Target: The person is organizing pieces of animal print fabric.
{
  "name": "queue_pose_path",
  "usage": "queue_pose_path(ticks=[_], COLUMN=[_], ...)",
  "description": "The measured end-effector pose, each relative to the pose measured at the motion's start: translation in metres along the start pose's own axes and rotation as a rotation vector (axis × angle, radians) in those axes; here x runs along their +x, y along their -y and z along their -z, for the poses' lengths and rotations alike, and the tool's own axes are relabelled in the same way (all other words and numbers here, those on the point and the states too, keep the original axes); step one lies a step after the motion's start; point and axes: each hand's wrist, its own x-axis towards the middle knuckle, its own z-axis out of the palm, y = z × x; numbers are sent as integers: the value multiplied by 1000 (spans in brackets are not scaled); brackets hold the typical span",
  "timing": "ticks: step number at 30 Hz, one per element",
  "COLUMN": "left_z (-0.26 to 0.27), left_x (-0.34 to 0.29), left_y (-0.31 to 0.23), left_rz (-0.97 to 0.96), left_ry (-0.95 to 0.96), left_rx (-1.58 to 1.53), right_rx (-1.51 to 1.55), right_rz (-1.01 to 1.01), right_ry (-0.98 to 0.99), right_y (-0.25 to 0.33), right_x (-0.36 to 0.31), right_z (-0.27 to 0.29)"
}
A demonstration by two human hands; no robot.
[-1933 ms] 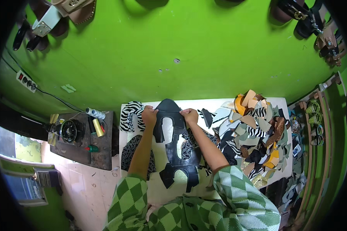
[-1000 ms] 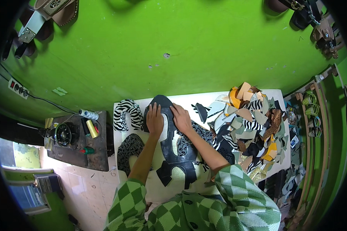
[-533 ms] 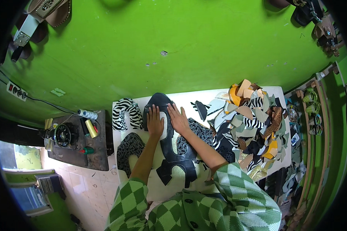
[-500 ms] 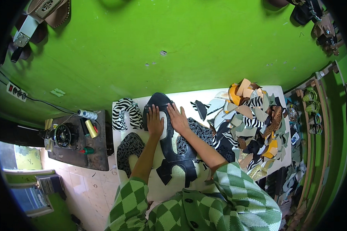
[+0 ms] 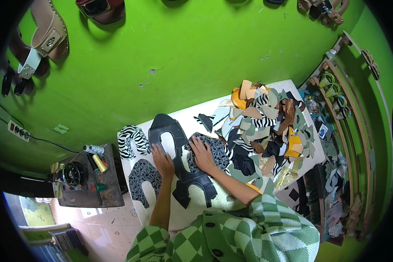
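On the white table (image 5: 229,205) lie black leather-like cut pieces (image 5: 163,124), curved with U-shaped openings and forming a long run toward me. My left hand (image 5: 163,162) rests palm down at the left edge of the black material, fingers stretched out. My right hand (image 5: 201,156) lies flat, fingers extended, on a grey-and-black patterned cut piece (image 5: 217,150) beside the black ones. A second patterned U-shaped piece (image 5: 139,174) is left of my left forearm. Beyond it sits a zebra-striped U-shaped piece (image 5: 125,140). Neither hand grips anything.
A heap of mixed scraps (image 5: 264,122) covers the table's right side. At left stands a dark small table (image 5: 113,192) with a black wheel (image 5: 74,174) and thread spools (image 5: 94,149). Sandals (image 5: 52,39) hang on the green wall; a wooden rack (image 5: 338,100) stands right.
My view has shifted to the right. My hands have slid nearer to me: the right from the black piece onto the patterned one, the left down to the black material's edge.
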Motion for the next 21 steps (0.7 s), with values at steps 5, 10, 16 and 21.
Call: queue_pose_path(ticks=[5, 10, 16, 21], left_z=[23, 37, 52, 67], left_x=[-109, -177, -172, -162], left_y=[-32, -46, -39, -52], left_rz=[21, 122, 67, 161], left_ry=[137, 268, 245, 305], left_rx=[-20, 11, -121, -199], right_rx=[-93, -107, -176, -151], right_rz=[-119, -91, -69, -53], right_ry=[101, 185, 182, 110], right_y=[-25, -16, -25, -26], right_x=[-101, -125, -121, -120], right_z=[1, 23, 12, 15])
